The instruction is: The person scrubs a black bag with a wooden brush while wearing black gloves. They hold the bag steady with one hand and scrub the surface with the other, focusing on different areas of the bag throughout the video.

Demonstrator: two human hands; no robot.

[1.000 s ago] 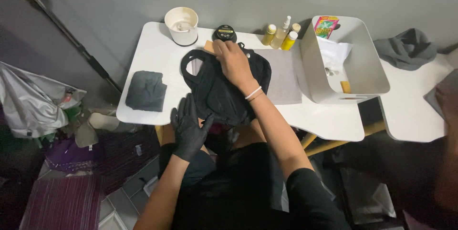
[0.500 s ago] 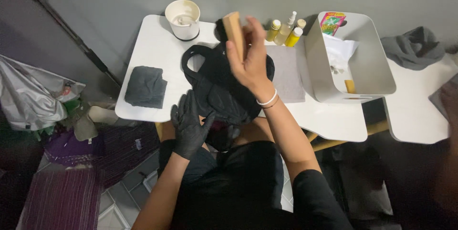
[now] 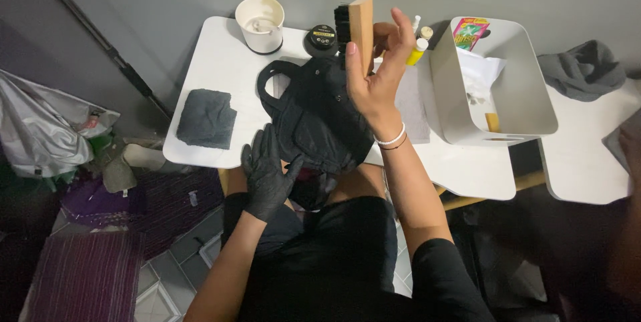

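Note:
A black bag (image 3: 319,112) lies on the white table (image 3: 220,62), its lower part hanging over the front edge toward my lap. My left hand (image 3: 267,172), in a black glove, rests flat against the bag's lower left side. My right hand (image 3: 377,72), bare with a pale bracelet on the wrist, is raised above the bag. It holds a wooden brush (image 3: 357,28) with dark bristles upright. A small round black tin (image 3: 320,40) sits just behind the bag.
A white cup (image 3: 260,23) stands at the table's back. A folded dark cloth (image 3: 207,118) lies at the left. Small yellow bottles (image 3: 417,45) stand beside a white bin (image 3: 501,82) at the right. Another grey cloth (image 3: 581,68) lies at the far right.
My right hand has lifted off the bag and come up holding the wooden brush. The left hand has stayed on the bag's lower edge.

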